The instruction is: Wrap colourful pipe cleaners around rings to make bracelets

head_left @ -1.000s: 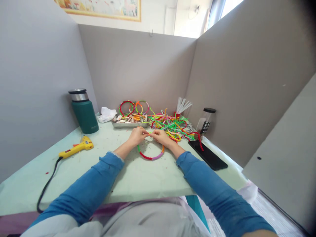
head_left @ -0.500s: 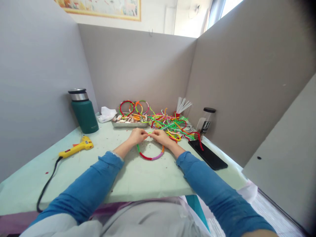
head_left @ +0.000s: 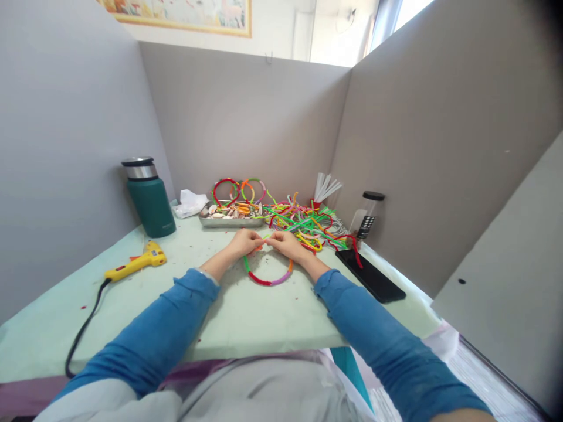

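Note:
A ring of coloured pipe cleaner (head_left: 264, 282), with green, red, purple and orange stretches, lies toward me on the table. At its far side, my left hand (head_left: 246, 241) pinches the ring with thumb and forefinger. Close beside it my right hand (head_left: 284, 243) pinches the same part, the fingertips of both hands nearly touching. A bit of yellow-green and orange shows between them; the exact grip is hidden by the fingers. Just beyond my right hand spreads a tangled heap of pipe cleaners (head_left: 303, 220).
A metal tray (head_left: 233, 223) of shells stands behind my hands, with finished-looking rings (head_left: 226, 180) above it. To the left are a yellow glue gun (head_left: 134, 266) and a green bottle (head_left: 152, 205). A phone (head_left: 373, 278) and a clear jar (head_left: 368, 217) sit at right.
Both hands stay almost in place. The left fingers have shifted slightly, and a little more orange shows just below them.

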`<state>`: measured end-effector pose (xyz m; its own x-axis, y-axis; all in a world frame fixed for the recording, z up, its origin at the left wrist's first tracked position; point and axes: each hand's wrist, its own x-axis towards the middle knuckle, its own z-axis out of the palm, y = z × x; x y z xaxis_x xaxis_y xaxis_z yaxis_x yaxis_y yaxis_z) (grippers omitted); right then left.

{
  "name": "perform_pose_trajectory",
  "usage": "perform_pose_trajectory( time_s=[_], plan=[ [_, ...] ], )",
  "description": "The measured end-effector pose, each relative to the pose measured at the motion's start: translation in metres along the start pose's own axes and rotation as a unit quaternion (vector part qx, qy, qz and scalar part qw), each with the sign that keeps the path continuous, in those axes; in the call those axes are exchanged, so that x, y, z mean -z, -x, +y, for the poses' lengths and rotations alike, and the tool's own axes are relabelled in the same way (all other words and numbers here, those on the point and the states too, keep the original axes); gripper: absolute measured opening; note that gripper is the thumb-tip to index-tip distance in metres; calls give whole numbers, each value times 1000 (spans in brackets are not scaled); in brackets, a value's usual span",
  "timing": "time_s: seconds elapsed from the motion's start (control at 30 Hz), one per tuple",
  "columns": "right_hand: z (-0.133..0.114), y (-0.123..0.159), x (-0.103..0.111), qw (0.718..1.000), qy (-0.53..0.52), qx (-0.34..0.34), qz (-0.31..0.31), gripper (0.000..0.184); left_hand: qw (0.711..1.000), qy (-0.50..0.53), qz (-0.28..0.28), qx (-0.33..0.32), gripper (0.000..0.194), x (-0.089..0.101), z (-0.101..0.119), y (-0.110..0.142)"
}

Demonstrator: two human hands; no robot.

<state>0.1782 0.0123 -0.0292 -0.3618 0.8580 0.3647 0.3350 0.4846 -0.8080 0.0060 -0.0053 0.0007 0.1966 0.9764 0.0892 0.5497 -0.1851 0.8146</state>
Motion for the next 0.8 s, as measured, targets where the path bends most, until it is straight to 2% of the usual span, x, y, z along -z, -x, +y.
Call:
perform_pose_trajectory(
  time_s=[0.23,0.53,0.8],
  plan=[
    [0,0,0,1000,10,4,-3,32,994,88,-54,23,28,1,-2,0],
    [-1,1,0,999,12,31,-2,33,987,137,-63,48,30,2,2,3],
    [-2,1,2,998,13,53,-27,31,991,119,-49,49,27,3,8,9]
  ],
)
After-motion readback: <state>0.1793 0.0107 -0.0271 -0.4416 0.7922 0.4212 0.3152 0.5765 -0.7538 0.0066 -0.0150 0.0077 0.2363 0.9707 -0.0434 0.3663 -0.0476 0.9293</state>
